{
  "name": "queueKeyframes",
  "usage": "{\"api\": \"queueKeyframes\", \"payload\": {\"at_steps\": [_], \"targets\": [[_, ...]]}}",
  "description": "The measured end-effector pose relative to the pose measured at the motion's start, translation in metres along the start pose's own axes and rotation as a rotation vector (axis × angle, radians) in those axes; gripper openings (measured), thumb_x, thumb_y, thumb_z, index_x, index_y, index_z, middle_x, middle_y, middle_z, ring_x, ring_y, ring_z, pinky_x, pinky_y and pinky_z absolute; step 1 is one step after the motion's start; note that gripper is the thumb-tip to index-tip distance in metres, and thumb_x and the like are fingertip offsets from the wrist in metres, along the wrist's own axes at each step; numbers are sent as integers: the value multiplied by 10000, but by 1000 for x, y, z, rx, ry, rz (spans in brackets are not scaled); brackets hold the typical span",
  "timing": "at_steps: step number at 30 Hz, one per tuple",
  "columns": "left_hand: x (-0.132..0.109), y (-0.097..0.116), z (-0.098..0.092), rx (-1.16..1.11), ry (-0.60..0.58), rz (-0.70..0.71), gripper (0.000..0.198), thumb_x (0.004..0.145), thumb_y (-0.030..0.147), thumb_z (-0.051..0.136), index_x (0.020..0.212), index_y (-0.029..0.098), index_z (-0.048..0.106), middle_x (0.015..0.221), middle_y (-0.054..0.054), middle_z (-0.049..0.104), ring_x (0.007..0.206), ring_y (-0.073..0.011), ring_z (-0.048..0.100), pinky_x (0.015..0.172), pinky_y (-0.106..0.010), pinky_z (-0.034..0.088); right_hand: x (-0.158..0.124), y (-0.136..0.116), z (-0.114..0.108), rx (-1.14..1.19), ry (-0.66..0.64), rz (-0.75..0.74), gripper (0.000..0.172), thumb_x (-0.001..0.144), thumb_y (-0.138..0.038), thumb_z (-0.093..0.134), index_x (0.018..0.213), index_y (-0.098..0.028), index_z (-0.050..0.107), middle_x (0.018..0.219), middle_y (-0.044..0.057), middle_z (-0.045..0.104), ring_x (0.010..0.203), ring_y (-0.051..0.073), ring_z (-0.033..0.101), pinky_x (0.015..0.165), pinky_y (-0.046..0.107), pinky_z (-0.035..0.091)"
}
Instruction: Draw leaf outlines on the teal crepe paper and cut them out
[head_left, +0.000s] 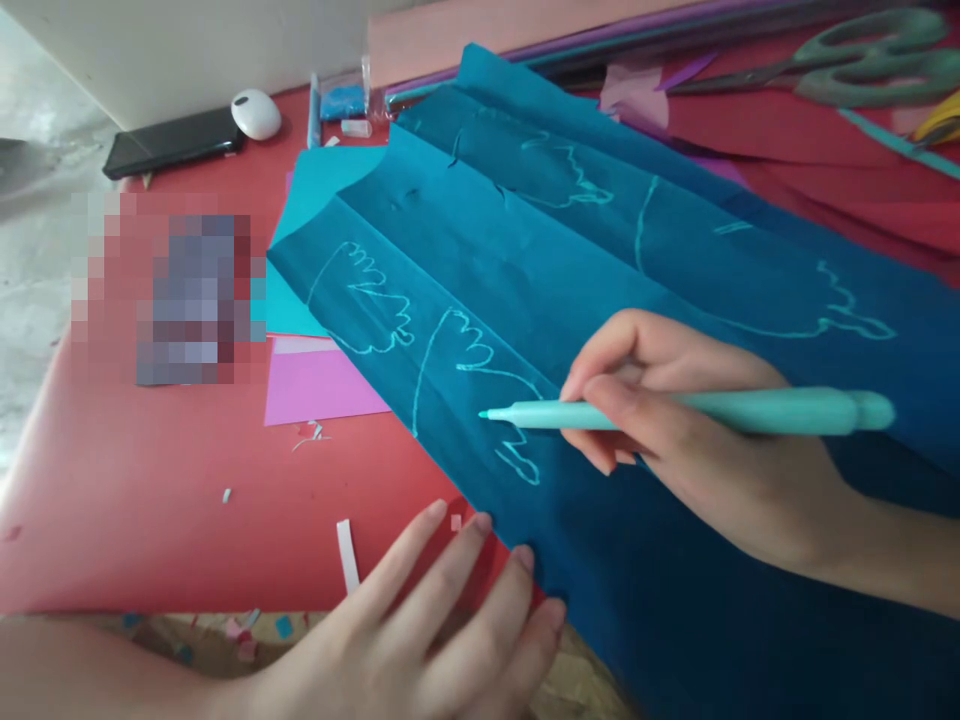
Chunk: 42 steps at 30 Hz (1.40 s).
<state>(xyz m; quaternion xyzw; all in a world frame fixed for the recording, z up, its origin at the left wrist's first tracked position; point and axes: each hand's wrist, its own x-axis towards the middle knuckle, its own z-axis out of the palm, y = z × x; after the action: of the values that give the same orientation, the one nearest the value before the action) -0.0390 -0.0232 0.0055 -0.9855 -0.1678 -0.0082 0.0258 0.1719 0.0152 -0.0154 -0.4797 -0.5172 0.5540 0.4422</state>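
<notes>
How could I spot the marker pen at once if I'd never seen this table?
Find the red table, then the large creased blue sheet lying across it. Over that sheet, the right hand grips the marker pen. Its slim mint-green barrel narrows to a fine tip, unlike the flat paper around it.

We see a large dark-blue paper sheet [465, 230] slanting across the red worktop [187, 530], creased lengthwise by parallel folds and bearing pale, wavy-edged outlines [385, 292]. Above it we see a slim mint-green plastic marker [765, 410], held nearly level, its bare nib pointing left within one outline; whether it touches, we cannot tell.
</notes>
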Motion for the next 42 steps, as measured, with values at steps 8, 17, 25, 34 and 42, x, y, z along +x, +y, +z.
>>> {"api": "queueKeyframes", "payload": {"at_steps": [8, 17, 25, 34, 42], "targets": [[-6, -4, 7, -10, -16, -39, 484, 866, 598, 442, 1202, 278, 580, 1206, 50, 598, 1138, -234, 479, 990, -355, 314, 11, 6, 0, -29, -193, -17, 144, 759, -175, 590, 701, -232, 471, 556, -62, 495, 430, 79, 425, 349, 212, 282], [-9, -3, 11, -3, -58, -32, 470, 897, 563, 396, 1255, 287, 525, 1267, 40, 547, 1173, -245, 450, 991, -371, 309, 8, 9, -6, -123, -191, -46, 203, 780, -165, 526, 626, -228, 410, 501, -78, 398, 422, 79, 325, 356, 222, 240], [-10, -1, 14, -3, -89, -19, 438, 943, 485, 339, 1301, 271, 474, 1299, 53, 516, 1181, -262, 435, 992, -413, 303, 4, 9, -7, -213, -105, -88, 231, 724, -89, 487, 554, -201, 379, 471, -68, 367, 418, 69, 301, 349, 217, 209], [-9, -1, 13, -22, -92, -34, 414, 961, 453, 308, 1299, 280, 471, 1302, 62, 510, 1185, -246, 431, 992, -394, 303, 4, 5, -7, -203, -211, -45, 223, 750, -131, 466, 573, -207, 356, 452, -74, 322, 380, 60, 281, 322, 201, 192], [-8, -2, 13, -30, -102, -23, 423, 973, 437, 275, 1315, 259, 452, 1295, 55, 498, 1187, -266, 397, 1009, -424, 268, 3, 8, -9, -206, -197, -46, 222, 751, -109, 460, 589, -207, 343, 451, -76, 318, 376, 56, 268, 320, 200, 173]]}}
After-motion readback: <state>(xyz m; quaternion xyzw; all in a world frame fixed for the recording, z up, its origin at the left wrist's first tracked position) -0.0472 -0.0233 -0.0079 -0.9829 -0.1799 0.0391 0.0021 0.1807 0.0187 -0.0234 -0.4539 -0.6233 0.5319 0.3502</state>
